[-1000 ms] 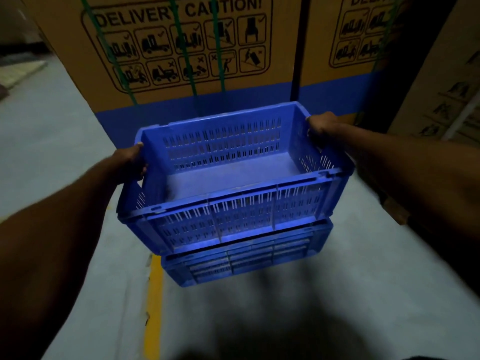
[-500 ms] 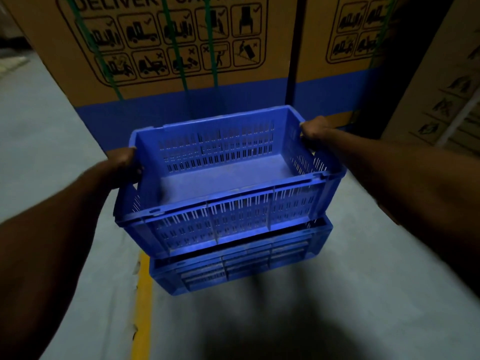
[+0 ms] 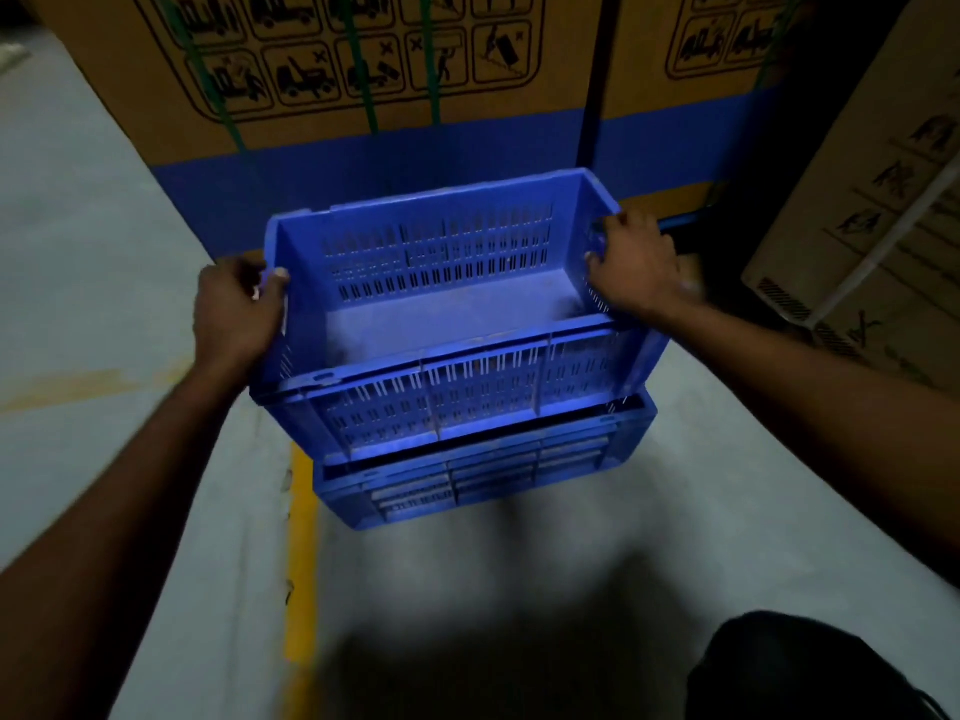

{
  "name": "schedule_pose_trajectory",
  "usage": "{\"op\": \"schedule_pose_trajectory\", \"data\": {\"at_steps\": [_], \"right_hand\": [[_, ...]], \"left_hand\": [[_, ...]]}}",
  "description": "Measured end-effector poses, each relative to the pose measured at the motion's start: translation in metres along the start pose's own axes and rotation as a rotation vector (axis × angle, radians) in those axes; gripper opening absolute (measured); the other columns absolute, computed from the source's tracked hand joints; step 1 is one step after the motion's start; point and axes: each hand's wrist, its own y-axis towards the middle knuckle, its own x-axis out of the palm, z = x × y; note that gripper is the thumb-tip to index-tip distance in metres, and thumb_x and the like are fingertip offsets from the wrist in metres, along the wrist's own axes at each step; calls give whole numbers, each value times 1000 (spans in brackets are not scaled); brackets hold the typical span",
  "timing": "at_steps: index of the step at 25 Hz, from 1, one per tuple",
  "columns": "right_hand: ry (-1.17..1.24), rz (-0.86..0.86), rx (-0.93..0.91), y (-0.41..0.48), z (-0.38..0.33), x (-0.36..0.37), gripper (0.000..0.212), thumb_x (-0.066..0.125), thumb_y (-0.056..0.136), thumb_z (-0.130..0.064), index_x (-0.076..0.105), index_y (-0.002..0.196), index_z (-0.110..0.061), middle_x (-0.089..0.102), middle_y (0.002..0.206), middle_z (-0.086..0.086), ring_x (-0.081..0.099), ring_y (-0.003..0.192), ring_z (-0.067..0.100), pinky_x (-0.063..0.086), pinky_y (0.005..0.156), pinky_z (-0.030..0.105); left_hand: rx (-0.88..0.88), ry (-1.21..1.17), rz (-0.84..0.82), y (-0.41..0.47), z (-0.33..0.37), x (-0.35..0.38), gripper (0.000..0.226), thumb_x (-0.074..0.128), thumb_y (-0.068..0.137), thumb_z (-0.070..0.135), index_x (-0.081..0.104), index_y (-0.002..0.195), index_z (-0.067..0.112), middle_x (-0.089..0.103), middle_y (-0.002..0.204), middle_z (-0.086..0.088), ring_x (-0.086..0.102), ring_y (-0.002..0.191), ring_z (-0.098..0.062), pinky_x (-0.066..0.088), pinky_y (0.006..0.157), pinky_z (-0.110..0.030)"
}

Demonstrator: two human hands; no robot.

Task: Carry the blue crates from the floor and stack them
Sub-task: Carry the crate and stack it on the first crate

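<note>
I hold an empty blue slotted crate [image 3: 441, 324] by its two short ends. My left hand [image 3: 236, 309] grips the left rim with the thumb over the edge. My right hand [image 3: 631, 267] grips the right rim near the back corner. The crate sits just over a second blue crate [image 3: 483, 475] that stands on the floor, with a dark gap visible between them at the front. Only the front wall and right corner of the lower crate show.
Large cardboard boxes [image 3: 363, 70] with delivery caution pictograms and green straps stand right behind the crates. More boxes [image 3: 883, 226] rise at the right. A yellow floor line [image 3: 301, 553] runs along the left of the crates. Grey concrete floor [image 3: 78, 252] spreads to the left.
The held crate has come down and forward until it is nearly on the lower crate. My arms have stretched out and the view has tilted down.
</note>
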Motion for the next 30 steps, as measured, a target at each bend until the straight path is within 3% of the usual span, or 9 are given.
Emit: {"op": "schedule_pose_trajectory", "data": {"at_steps": [2, 4, 6, 8, 12, 15, 18, 30], "right_hand": [[122, -26, -164, -30, -16, -3, 31, 54, 96, -31, 69, 117, -16, 67, 121, 14, 61, 114, 36, 49, 92, 46], [258, -191, -317, -59, -27, -7, 28, 49, 102, -37, 71, 109, -21, 73, 111, 6, 66, 102, 31, 53, 85, 42], [307, -354, -377, -74, -29, -15, 28, 47, 104, -40, 70, 110, -25, 73, 110, 0, 65, 100, 27, 53, 85, 40], [252, -401, -439, -75, -25, -20, 27, 51, 99, -42, 66, 118, -31, 72, 113, -3, 64, 101, 25, 53, 84, 40], [26, -393, -551, -71, -20, -14, 26, 60, 96, -36, 57, 118, -23, 69, 99, 7, 64, 92, 35, 51, 71, 39], [46, -334, -547, -75, -16, -14, 21, 63, 97, -33, 58, 114, -21, 67, 95, 6, 63, 90, 34, 41, 64, 35], [64, -302, -549, -85, -11, -12, 16, 64, 96, -32, 57, 109, -24, 67, 94, 2, 62, 91, 32, 34, 63, 33], [128, -296, -486, -103, -11, -18, 18, 67, 93, -32, 63, 111, -28, 61, 86, -6, 64, 90, 28, 40, 66, 33]], "left_hand": [[209, 9, -41, -31, 9, 4, 30, 58, 99, 44, 70, 102, 16, 71, 102, -6, 66, 94, -24, 46, 80, -34], [314, 21, -246, -66, 26, 7, 35, 53, 101, 54, 70, 94, 23, 70, 88, 6, 63, 80, -13, 45, 73, -32], [368, 143, -397, -87, 31, 10, 45, 47, 96, 70, 69, 89, 30, 67, 78, 12, 61, 72, -7, 48, 66, -33], [418, 295, -458, -90, 25, 11, 45, 52, 90, 73, 68, 93, 32, 67, 76, 8, 63, 71, -12, 51, 63, -35], [590, 384, -427, -85, 18, 12, 30, 69, 95, 37, 68, 120, 22, 75, 97, -9, 70, 89, -36, 54, 67, -43], [646, 361, -393, -90, 17, 11, 32, 72, 92, 18, 68, 123, 14, 76, 99, -15, 70, 90, -41, 53, 69, -45], [664, 346, -362, -100, 15, 9, 32, 73, 91, 15, 69, 123, 14, 76, 99, -15, 71, 90, -42, 54, 69, -45], [630, 314, -330, -111, 10, 7, 39, 75, 90, 15, 68, 129, 12, 76, 111, -15, 71, 102, -40, 55, 79, -48]]}}
